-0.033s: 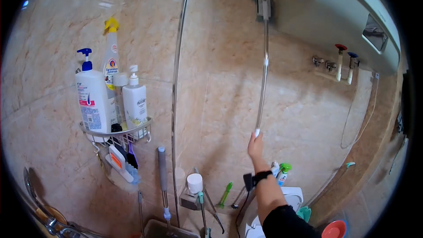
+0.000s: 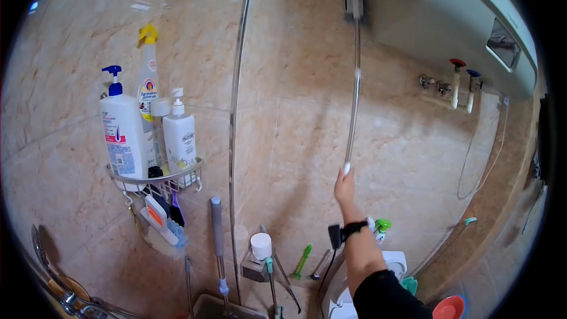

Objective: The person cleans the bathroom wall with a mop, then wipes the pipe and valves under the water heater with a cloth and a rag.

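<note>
My right hand is closed round the white lower end of a long metal pole. The pole rises nearly upright to a flat grey cleaning head, and together they make a long-handled wall scrubber. Its head lies against the beige marbled tile wall, high up beside a large pale water heater. My forearm comes in from the lower right, with a black sleeve and a black wrist strap. My left hand is out of sight.
A corner shelf at left carries pump bottles and a yellow-topped spray bottle. A vertical metal rail runs down the wall. Valves with red and blue knobs sit below the heater. Below are a toilet, several handled tools and a red basin.
My right hand has shifted slightly up, carrying the scrubber's pole. The scrubber's head has slid a little higher on the wall.
</note>
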The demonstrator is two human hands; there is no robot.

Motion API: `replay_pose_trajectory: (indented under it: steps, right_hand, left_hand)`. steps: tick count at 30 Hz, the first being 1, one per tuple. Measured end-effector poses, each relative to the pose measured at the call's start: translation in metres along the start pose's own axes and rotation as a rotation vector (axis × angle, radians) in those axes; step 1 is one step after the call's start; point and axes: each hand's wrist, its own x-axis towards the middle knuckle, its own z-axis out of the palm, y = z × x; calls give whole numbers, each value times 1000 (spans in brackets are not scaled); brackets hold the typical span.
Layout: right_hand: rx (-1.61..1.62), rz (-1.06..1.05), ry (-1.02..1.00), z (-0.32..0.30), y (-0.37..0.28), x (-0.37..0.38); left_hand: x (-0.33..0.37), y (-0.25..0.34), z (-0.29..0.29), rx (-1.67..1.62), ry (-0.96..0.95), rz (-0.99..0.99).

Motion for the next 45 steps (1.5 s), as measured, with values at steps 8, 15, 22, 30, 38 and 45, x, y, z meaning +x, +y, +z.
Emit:
replay_pose_trajectory:
  steps: [8, 15, 22, 30, 38, 45]
  right_hand:
    - [62, 16, -92, 3, -83, 198]
    - [-96, -248, 71, 1, -53, 169]
    - [-98, 58, -214, 29, 12, -12]
    - [-15, -108, -138, 57, -89, 122]
    - [-132, -71, -52, 28, -133, 192]
    - [-218, -36, 20, -28, -128, 193]
  left_hand:
    - [0, 1, 15, 126, 168, 37]
    - [-4, 15, 24, 35, 192, 19]
    - [-5, -2, 11, 139, 155, 79]
    - [-49, 22, 19, 194, 301, 57]
    - [-75, 1, 12, 155, 313, -100]
    - [-50, 6, 8, 13, 205, -51]
